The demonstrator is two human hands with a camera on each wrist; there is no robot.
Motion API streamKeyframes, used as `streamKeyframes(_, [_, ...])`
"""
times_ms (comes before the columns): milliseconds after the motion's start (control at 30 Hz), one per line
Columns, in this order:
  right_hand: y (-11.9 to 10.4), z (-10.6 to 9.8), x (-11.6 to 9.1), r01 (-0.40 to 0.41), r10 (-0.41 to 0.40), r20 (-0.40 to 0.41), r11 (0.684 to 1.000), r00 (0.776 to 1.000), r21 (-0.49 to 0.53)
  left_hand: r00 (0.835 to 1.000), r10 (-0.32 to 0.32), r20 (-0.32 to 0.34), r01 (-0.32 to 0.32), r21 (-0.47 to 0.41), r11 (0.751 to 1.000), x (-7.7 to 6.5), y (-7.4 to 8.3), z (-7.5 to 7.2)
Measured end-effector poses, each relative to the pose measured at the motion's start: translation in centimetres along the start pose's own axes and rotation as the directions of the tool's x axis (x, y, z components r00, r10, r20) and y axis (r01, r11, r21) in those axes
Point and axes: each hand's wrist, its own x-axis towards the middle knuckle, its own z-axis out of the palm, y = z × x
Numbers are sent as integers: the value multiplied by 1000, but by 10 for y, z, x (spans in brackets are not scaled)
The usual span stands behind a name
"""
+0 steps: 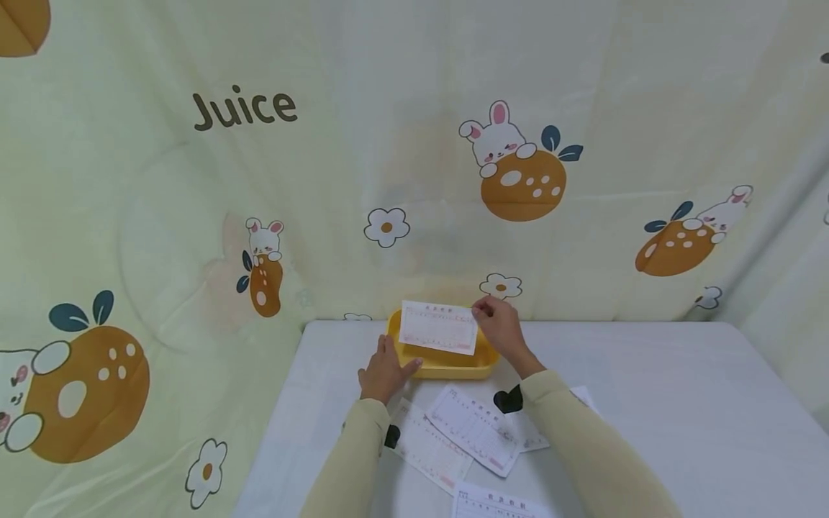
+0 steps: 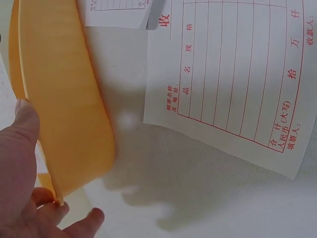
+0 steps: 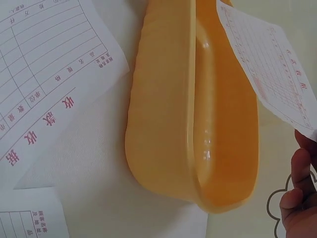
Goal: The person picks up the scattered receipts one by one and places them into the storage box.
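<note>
A yellow plastic basin (image 1: 453, 371) stands at the back edge of the table. My left hand (image 1: 383, 370) grips its left end, thumb (image 2: 27, 119) at the near rim and fingers round the end wall. Over the basin's opening, my right hand (image 1: 501, 329) pinches a printed receipt slip (image 1: 437, 328) by its right end. The slip is tilted, and in the right wrist view its lower edge overlaps the basin's far wall; whether they touch I cannot tell. Only part of the right hand (image 3: 301, 193) shows in that view.
Several loose receipt slips lie in front of the basin, among them a middle one (image 1: 475, 429), a left one (image 1: 424, 450) and a near one (image 1: 495, 503). Black shapes (image 1: 508, 400) show beside them. A patterned curtain (image 1: 388, 144) hangs behind the white table (image 1: 648, 403).
</note>
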Motion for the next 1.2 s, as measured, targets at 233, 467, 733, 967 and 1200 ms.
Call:
streamKeyframes(233, [10,-1,-6,14,-14,27,1000,1000,-22,1000,24,17,-23,-7,1000,-12,9,6])
streamKeyframes(467, [16,-15,-8,8,-7,70,1000,998,-23,999,35,4,-35,-28,999,-12,18,7])
streamKeyframes(733, [15,-35,-2,2,1,63,998,998,-58,999,36,0,-36,-29,999,-6,19,-1])
streamKeyframes(967, [18,-50,-1,-38,43,69,997,997,-62,1000,22,1,-22,-24,999,-4,13,-6])
streamKeyframes(1200, [26,-69,-11,3,1,53,997,999,-76,1000,16,-6,-16,-24,1000,-3,10,-8])
